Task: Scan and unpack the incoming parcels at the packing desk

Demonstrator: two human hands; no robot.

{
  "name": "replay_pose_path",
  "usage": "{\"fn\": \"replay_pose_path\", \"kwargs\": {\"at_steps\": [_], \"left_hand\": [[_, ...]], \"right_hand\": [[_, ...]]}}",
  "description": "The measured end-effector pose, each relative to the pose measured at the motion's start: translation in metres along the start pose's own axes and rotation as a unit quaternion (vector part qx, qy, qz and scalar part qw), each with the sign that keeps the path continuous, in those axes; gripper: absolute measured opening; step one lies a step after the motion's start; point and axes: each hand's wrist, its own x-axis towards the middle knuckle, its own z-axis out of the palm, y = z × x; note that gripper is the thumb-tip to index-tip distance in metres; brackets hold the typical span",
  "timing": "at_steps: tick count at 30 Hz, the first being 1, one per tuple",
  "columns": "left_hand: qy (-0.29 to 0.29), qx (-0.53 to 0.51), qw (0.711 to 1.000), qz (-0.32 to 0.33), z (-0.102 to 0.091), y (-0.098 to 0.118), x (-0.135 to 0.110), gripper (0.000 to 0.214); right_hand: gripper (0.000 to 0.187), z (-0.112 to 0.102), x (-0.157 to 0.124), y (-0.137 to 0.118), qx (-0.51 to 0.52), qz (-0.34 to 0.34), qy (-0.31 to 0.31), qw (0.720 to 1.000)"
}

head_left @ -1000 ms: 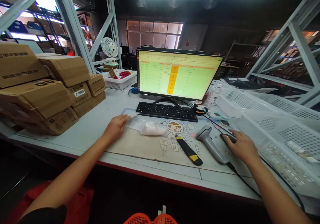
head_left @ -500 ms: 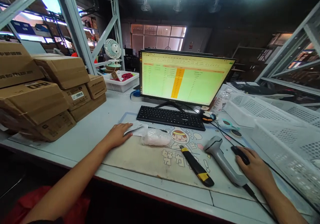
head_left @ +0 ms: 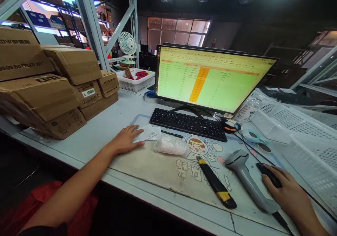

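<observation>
My left hand point(head_left: 127, 140) lies flat on the desk mat with its fingers spread, the fingertips touching the edge of white printed paper slips point(head_left: 150, 132). Just right of the slips are a black pen point(head_left: 171, 134) and a small bubble-wrapped bundle point(head_left: 171, 146); what is inside the wrap cannot be made out. My right hand point(head_left: 286, 190) is wrapped over a black computer mouse point(head_left: 270, 175). Beside it lies a grey barcode scanner point(head_left: 250, 183). A black and yellow utility knife point(head_left: 217, 183) rests on the mat, left of the scanner.
A monitor point(head_left: 210, 80) showing a spreadsheet stands behind a black keyboard point(head_left: 186, 124). Cardboard boxes point(head_left: 39, 95) are stacked at left. White plastic baskets point(head_left: 310, 152) stand at right, another basket point(head_left: 135, 83) near a small fan point(head_left: 127, 45). Cables run along the right side.
The view has turned slightly, so most desk items sit further right in it. The paper slips show more fully beside my left hand. My right hand stays on the mouse.
</observation>
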Motion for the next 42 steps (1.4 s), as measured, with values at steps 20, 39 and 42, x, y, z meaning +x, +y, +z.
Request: {"fn": "replay_pose_path", "kwargs": {"at_steps": [20,39,42], "left_hand": [[-0.187,0.058,0.976,-0.095,-0.040,0.017,0.058,0.069],[-0.079,0.071,0.985,-0.134,-0.075,0.036,0.026,0.041],[0.011,0.102,0.990,-0.095,-0.097,0.054,-0.007,0.015]], "right_hand": [[0.047,-0.005,0.002,-0.013,0.034,0.008,-0.001,0.999],[0.062,-0.019,0.010,-0.015,0.061,-0.045,0.073,0.994],[0.062,-0.068,-0.001,-0.061,0.078,-0.081,0.139,0.984]]}}
